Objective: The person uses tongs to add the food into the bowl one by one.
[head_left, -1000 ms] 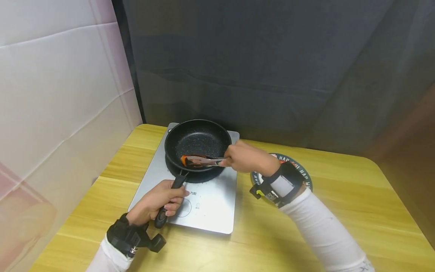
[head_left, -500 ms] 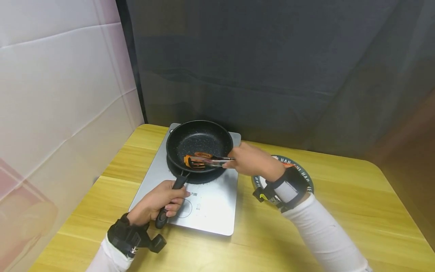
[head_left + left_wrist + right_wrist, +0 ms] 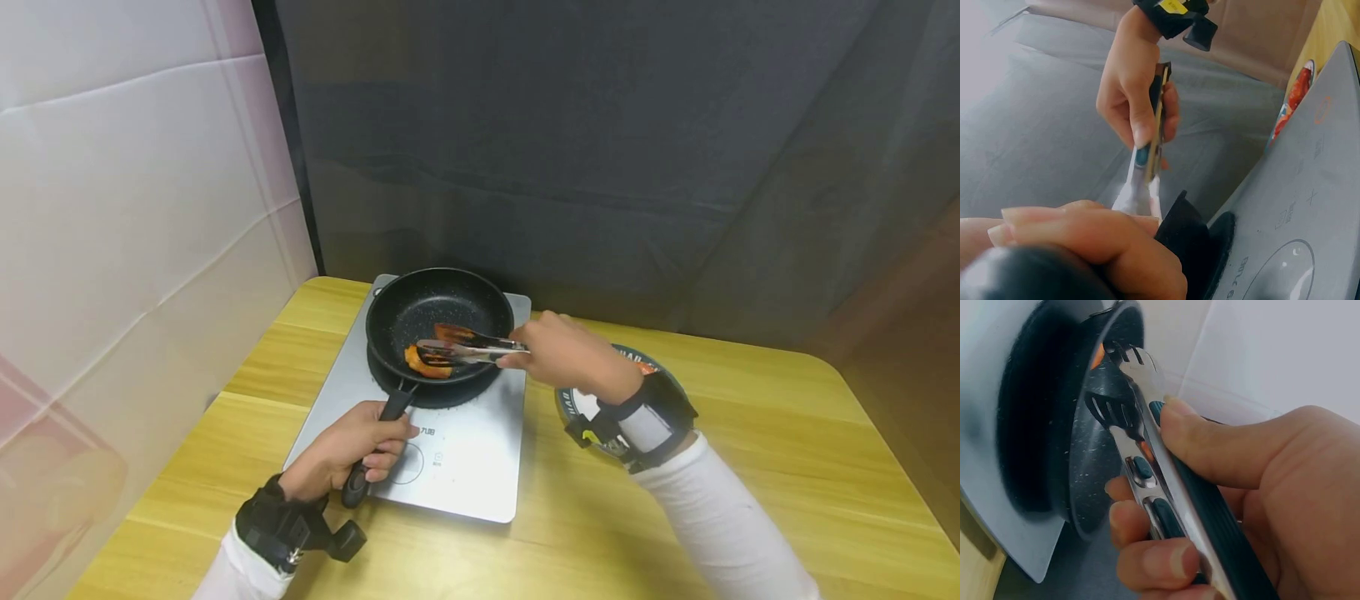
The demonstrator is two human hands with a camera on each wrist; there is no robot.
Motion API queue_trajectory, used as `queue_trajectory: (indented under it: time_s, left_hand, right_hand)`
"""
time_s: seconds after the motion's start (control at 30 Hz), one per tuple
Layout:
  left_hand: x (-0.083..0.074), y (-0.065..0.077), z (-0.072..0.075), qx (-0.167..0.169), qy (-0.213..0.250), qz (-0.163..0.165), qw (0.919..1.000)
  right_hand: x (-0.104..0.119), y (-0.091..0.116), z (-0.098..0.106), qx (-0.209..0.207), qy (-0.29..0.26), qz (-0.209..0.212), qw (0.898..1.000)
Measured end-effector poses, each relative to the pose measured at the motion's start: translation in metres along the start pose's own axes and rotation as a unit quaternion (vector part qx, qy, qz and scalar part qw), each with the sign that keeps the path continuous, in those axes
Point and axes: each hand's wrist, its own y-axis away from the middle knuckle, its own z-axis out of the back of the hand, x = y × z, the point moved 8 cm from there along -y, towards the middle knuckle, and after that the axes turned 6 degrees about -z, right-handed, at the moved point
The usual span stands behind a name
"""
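My left hand (image 3: 367, 446) grips the black handle (image 3: 397, 405) of a dark speckled frying pan (image 3: 420, 308), which sits on a silver induction cooker (image 3: 472, 467). My right hand (image 3: 558, 354) holds metal food tongs (image 3: 480, 348) with dark green grip strips. Their slotted heads stand apart inside the pan, as the right wrist view shows. Near the pan's front side lies a curved orange piece of food (image 3: 429, 365), right at the front tong head. Behind the tongs shows a second reddish-orange piece (image 3: 452, 332), partly covered by them.
Right of the cooker, a dark-rimmed plate (image 3: 570, 407) with lettering holds red food (image 3: 1299, 87), partly hidden under the right forearm. A wooden table (image 3: 675, 533) carries everything. A dark curtain (image 3: 525, 167) hangs behind, and a pale wall panel (image 3: 150, 183) stands at the left.
The tongs' heads have spread apart, and my right hand has shifted slightly rightward. More of both orange pieces shows in the pan. My left hand stays on the handle.
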Motion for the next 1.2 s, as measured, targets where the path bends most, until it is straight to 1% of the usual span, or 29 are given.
queue_trajectory:
  time_s: [0.03, 0.13, 0.23, 0.3, 0.37, 0.47, 0.6, 0.67, 0.73, 0.9, 0.97, 1.1, 1.2]
  left_hand:
    - [0.0, 0.0, 0.0, 0.0, 0.0, 0.0, 1.0]
    - [0.001, -0.001, 0.0, 0.003, -0.002, 0.0, 1.0]
    - [0.002, 0.0, 0.001, 0.001, -0.004, 0.002, 1.0]
    - [0.002, 0.001, 0.002, 0.0, -0.003, 0.005, 1.0]
    - [0.003, 0.002, 0.003, 0.002, 0.0, 0.007, 1.0]
    - [0.003, 0.002, 0.003, 0.005, 0.006, 0.01, 0.9999]
    - [0.003, 0.003, 0.003, 0.004, 0.011, 0.014, 0.9998]
    - [0.002, 0.003, 0.003, 0.005, 0.008, 0.014, 0.9999]
    - [0.002, 0.003, 0.003, 0.005, 0.005, 0.014, 0.9999]
    - [0.002, 0.003, 0.003, 0.006, -0.005, 0.012, 0.9999]
    - [0.001, 0.003, 0.003, 0.006, -0.007, 0.011, 0.9999]
    - [0.001, 0.003, 0.003, 0.008, -0.005, 0.01, 0.9999]
    - [0.0, 0.003, 0.002, 0.012, -0.007, 0.007, 0.9999]
  right_hand:
    - [-0.001, 0.002, 0.001, 0.001, -0.005, -0.002, 1.0]
    - [-0.002, 0.01, 0.004, -0.006, -0.021, 0.009, 1.0]
    - [-0.003, 0.018, 0.008, -0.032, -0.04, 0.028, 0.998]
    - [-0.007, 0.024, 0.009, -0.048, -0.056, 0.026, 0.997]
    - [-0.013, 0.03, 0.007, -0.06, -0.073, 0.016, 0.995]
    - [-0.024, 0.041, 0.004, -0.068, -0.1, -0.016, 0.993]
    - [-0.04, 0.057, 0.002, -0.088, -0.119, -0.053, 0.988]
    - [-0.047, 0.065, 0.001, -0.099, -0.126, -0.063, 0.985]
    - [-0.054, 0.071, -0.001, -0.109, -0.14, -0.069, 0.982]
    - [-0.068, 0.085, -0.003, -0.145, -0.175, -0.06, 0.972]
    - [-0.072, 0.09, -0.003, -0.165, -0.175, -0.059, 0.969]
    - [-0.081, 0.099, -0.004, -0.194, -0.163, -0.074, 0.964]
    - [-0.086, 0.103, -0.009, -0.197, -0.167, -0.091, 0.962]
